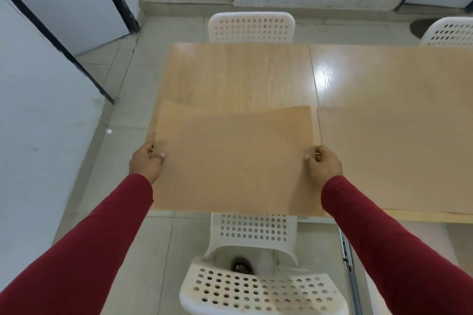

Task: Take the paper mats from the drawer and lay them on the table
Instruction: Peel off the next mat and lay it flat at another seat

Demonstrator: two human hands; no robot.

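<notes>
Nearest the person, below and between the two red sleeves point(84, 245), stands a white perforated chair point(258, 286), its seat low in view and its backrest rising up to just under the near edge of the bench point(240, 71). A foot shows through the gap between seat and backrest. To the right of the chair, beside the right sleeve, a metal drawer rail point(348, 263) runs along the floor side.

The left hand point(146, 163) pinches the left edge of a paper mat point(230, 158), thumb on top and fingers curled under. The right hand point(323, 163) grips the opposite edge the same way, thumb lying on the upper face. Between the hands the mat is held roughly level over the near left part of the bench, its near edge jutting past the bench edge above the chair back. Its far left corner curls upward slightly, so that part sits clear of the wood; whether the rest touches the bench cannot be told.

Just right of the right hand, a second paper mat point(399, 158) lies flat on the bench, apart from the held one by a narrow strip.

Beyond the hands the bare wood continues, with a bright glare spot. Past the far edge stands another white chair point(252, 27), and a third chair point(450, 32) off to the far right. Grey partition panels point(38, 115) with dark frames rise to the left of the left hand.
</notes>
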